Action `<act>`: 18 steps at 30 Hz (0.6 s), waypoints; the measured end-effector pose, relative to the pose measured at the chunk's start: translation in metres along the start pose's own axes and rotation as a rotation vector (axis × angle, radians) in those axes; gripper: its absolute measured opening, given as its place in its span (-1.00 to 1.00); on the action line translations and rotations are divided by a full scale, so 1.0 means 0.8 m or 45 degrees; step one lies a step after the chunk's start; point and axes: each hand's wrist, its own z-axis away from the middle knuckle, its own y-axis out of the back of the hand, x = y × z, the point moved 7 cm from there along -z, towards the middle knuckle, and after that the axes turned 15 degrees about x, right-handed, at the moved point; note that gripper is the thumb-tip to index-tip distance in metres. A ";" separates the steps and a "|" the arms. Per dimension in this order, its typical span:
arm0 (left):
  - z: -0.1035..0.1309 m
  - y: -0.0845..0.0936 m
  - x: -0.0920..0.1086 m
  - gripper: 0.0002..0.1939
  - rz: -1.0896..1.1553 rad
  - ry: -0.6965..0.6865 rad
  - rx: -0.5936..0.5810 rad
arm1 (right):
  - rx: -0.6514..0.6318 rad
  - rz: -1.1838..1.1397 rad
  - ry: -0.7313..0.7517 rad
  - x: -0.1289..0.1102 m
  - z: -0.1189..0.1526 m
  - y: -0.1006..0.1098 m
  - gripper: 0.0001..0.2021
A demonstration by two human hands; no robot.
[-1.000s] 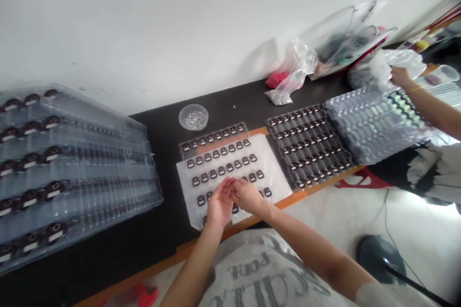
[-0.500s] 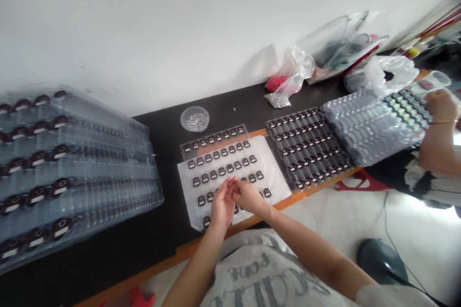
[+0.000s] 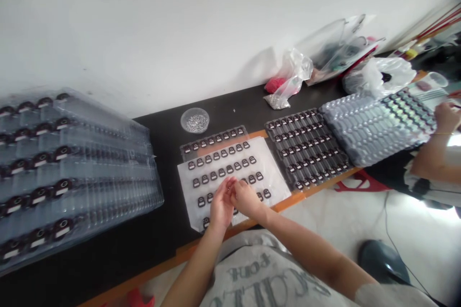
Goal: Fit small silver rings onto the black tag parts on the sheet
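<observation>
My left hand (image 3: 222,203) is cupped with its palm up over a white sheet (image 3: 273,172). Against it, my right hand (image 3: 246,198) is closed, its fingertips pinched at the left hand's fingers. Whatever lies between them is too small to make out. Rows of small dark parts (image 3: 230,169) with white labels lie on the sheet around both hands, and some are hidden beneath them. Behind the sheet, a clear tray strip (image 3: 214,140) carries one more row of these parts. Farther back stands a round clear bowl (image 3: 195,120) of tiny silvery pieces.
Stacked clear trays (image 3: 118,163) with dark parts stand at the left. A filled tray (image 3: 308,146) lies right of the sheet, beside more clear trays (image 3: 370,127). Plastic bags (image 3: 288,81) rest near the wall. A co-worker's hand (image 3: 447,117) is at the far right.
My hands stay together in nearly the same place, with only slight finger movement. At the far right, the co-worker's hand has shifted down and to the right.
</observation>
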 end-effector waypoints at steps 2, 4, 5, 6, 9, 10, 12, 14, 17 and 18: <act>0.000 0.002 -0.001 -0.79 0.016 0.031 0.013 | 0.006 -0.004 0.013 -0.001 0.000 -0.002 -0.79; 0.000 0.005 -0.001 -0.80 0.033 0.064 0.044 | 0.013 -0.034 0.042 -0.001 0.000 -0.003 -0.82; 0.000 0.006 -0.002 -0.81 0.037 0.076 0.063 | 0.026 -0.062 0.060 -0.001 0.000 -0.003 -0.84; 0.000 0.007 -0.002 -0.82 0.035 0.074 0.084 | 0.049 -0.095 0.075 -0.001 0.000 -0.002 -0.86; 0.002 0.012 0.001 -0.90 -0.052 0.017 0.116 | 0.164 -0.199 0.094 0.001 0.001 0.007 -0.91; 0.004 0.013 0.001 -0.93 -0.104 0.001 0.110 | 0.209 -0.236 0.100 0.002 0.001 0.011 -0.91; 0.007 0.015 -0.001 -0.91 -0.216 0.016 0.072 | 0.268 -0.316 0.124 0.002 0.002 0.019 -0.92; 0.010 0.017 -0.004 -0.85 -0.303 0.063 0.018 | 0.269 -0.392 0.156 0.002 0.003 0.024 -0.92; 0.012 0.021 -0.005 -0.80 -0.386 0.115 -0.029 | 0.241 -0.453 0.194 0.002 0.003 0.029 -0.92; 0.012 0.022 -0.004 -0.78 -0.404 0.128 -0.031 | 0.237 -0.468 0.210 0.002 0.004 0.030 -0.92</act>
